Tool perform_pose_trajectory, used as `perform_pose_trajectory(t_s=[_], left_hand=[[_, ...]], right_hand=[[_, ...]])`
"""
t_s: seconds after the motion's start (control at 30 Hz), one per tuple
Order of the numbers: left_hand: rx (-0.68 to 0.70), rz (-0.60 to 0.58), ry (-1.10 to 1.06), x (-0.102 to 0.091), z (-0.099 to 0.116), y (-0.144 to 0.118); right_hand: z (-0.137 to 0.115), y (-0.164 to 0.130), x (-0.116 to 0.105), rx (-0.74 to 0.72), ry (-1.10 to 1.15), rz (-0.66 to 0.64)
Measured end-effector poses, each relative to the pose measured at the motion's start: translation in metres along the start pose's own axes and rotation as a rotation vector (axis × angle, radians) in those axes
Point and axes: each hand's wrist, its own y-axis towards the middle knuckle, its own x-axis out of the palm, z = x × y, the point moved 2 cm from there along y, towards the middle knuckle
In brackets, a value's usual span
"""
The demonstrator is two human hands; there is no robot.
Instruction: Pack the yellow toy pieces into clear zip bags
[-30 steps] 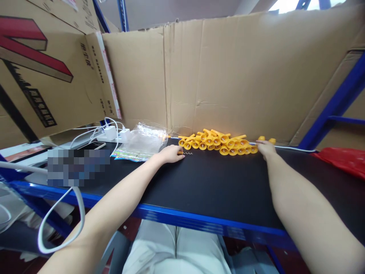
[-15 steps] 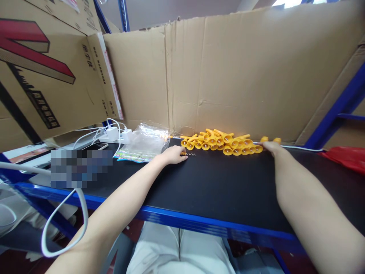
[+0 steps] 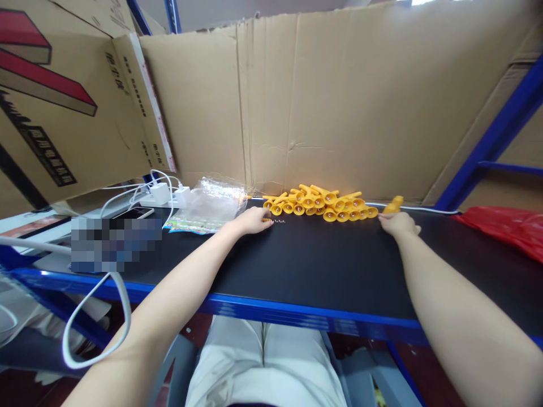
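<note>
Two hands on black tabletop [image 3: 297,265]: left hand [image 3: 250,220] curled beside small springs [image 3: 278,221], grasp unclear; right hand [image 3: 396,222] pinching one yellow plastic piece [image 3: 394,204] at heap's [image 3: 318,204] right end. Probably light, rigid, smooth; best gripped along narrow stem.
</note>
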Motion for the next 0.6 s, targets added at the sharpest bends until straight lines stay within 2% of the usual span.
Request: perform_pose_trajectory(t_s=[0.07,0.13,0.2,0.3,0.4,0.5,0.6], left_hand=[[-0.007,0.008,0.022,-0.003,-0.001,0.0],[-0.023,0.023,0.066,-0.009,-0.002,-0.001],[-0.064,0.04,0.121,-0.016,-0.002,-0.004],[-0.197,0.007,0.201,-0.023,-0.007,-0.008],[-0.316,-0.106,0.214,-0.022,-0.014,-0.01],[-0.304,-0.148,0.157,-0.017,-0.018,-0.009],[-0.246,-0.143,0.095,-0.013,-0.018,-0.007]], right_hand=[[-0.006,-0.008,-0.008,0.086,-0.063,-0.053],[-0.012,-0.013,-0.02,0.12,-0.093,0.006],[-0.018,-0.016,-0.032,0.093,-0.066,0.105],[-0.03,-0.022,-0.047,-0.026,0.028,0.202],[-0.052,-0.033,-0.055,-0.215,0.145,0.206],[-0.078,-0.048,-0.061,-0.36,0.232,0.193],[-0.103,-0.067,-0.063,-0.519,0.26,0.075]])
